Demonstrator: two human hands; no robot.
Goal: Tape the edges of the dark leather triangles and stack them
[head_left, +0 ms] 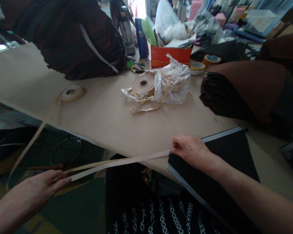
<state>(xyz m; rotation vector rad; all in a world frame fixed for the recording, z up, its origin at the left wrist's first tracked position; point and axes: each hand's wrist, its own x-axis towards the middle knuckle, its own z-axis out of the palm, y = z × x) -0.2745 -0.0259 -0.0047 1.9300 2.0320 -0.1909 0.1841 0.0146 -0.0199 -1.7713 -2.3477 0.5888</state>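
Note:
A strip of pale tape (127, 161) stretches between my two hands over the table's near edge. My left hand (42, 185), at lower left, is closed on its far end, with a tan strip also running through the fingers. My right hand (189, 149) pinches the other end at the corner of a black fabric panel (224, 165). Light grey tape borders that panel along its upper and left edges. From a tape roll (72, 93) on the table's left, a tan strip hangs over the edge and loops down toward my left hand.
Another tape roll (143, 85) lies partly in a clear plastic bag (175, 83) mid-table. Behind stand a red box (171, 56), a blue bottle (142, 39) and yellow-handled scissors (139, 67). Dark fabric stacks (70, 39) rise at left; brown fabric (256, 87) lies at right.

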